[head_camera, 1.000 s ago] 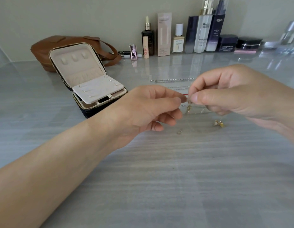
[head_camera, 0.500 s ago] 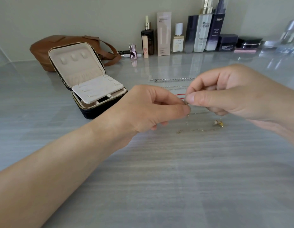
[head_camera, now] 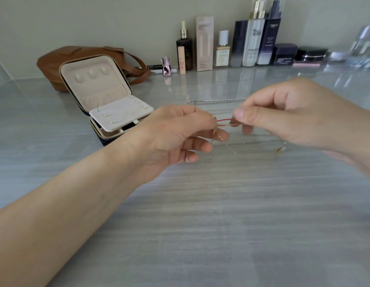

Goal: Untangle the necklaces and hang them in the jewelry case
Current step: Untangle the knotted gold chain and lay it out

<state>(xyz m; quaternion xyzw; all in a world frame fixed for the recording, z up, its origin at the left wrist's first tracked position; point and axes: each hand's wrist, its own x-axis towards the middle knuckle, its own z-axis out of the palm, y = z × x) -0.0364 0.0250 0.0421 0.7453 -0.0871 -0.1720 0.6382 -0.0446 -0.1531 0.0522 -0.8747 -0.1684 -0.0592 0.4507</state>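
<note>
While both hands hang a little above the worktop (head_camera: 221, 214), I see the left hand (head_camera: 175, 137) pinching with thumb and forefinger closed tight, and the other three fingers curled loosely under it, holding nothing. Its pinch holds a thin gold chain (head_camera: 215, 133), which falls down from the fingertips and trails onto the surface toward a small gold pendant (head_camera: 280, 150). The right hand (head_camera: 294, 114) also pinches, thumb against forefinger, on a red cord (head_camera: 223, 120). This cord runs short and nearly level between the two pinches. The rest of the right fingers are half bent and apart from the cord.

Two silver chains (head_camera: 217, 101) lie straight on the worktop just behind the hands, toward the far edge.

Left of the hands, nearer the far left corner, the jewelry case (head_camera: 101, 94) stands open with its lid tilted back. The lid has cream lining with three small tabs and a gathered pocket. A cream panel lies over the base. A brown bag (head_camera: 53, 61) lies behind the case, and bottles (head_camera: 252, 42) stand along the far edge.
</note>
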